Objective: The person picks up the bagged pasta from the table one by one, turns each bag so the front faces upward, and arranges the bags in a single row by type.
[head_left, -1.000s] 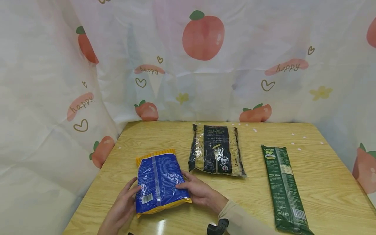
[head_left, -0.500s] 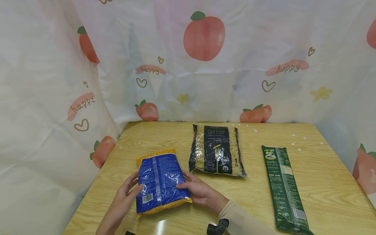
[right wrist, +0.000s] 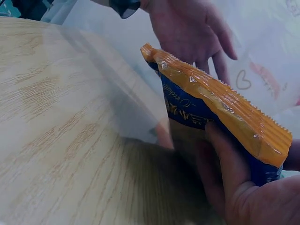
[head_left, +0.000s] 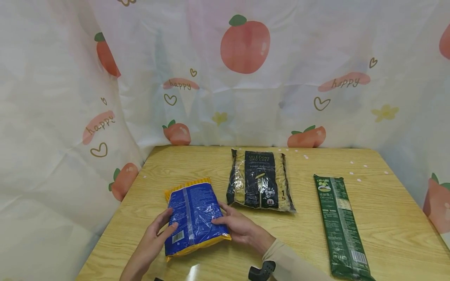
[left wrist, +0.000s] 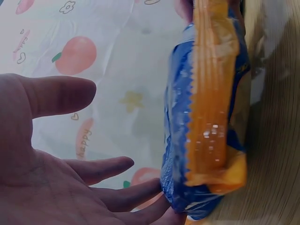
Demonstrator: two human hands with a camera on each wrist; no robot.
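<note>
A white cloth with fruit prints [head_left: 200,101] is hanging behind and beside everything, and a wood-grain worktop [head_left: 175,164] is spreading out beneath. Towards its far side the black penne packet [head_left: 261,181] is lying flat. Nearer the person, left of centre, the blue packet [head_left: 195,216] is tilting in the right hand's hold; whether an edge is touching the worktop, I cannot tell. Judging by its bulging, creased film, it is probably moderately light, soft and shifting inside, with a slippery skin and contents that hard squeezing might break. The broad sides are likely offering the best hold, one hand each, with a palm supporting from below; the thin end seals are looking weaker. Off to the right, well apart, the slim green spaghetti packet [head_left: 342,228] is lying lengthwise.

The right hand [head_left: 242,228] is gripping the blue packet's right side, thumb on the upper face, fingers underneath. The left hand [head_left: 154,238] is spreading open at the opposite side, fingers extended, some tips touching the film, thumb apart. Smallest, a barcode [head_left: 177,236] is showing near the lower left corner.
</note>
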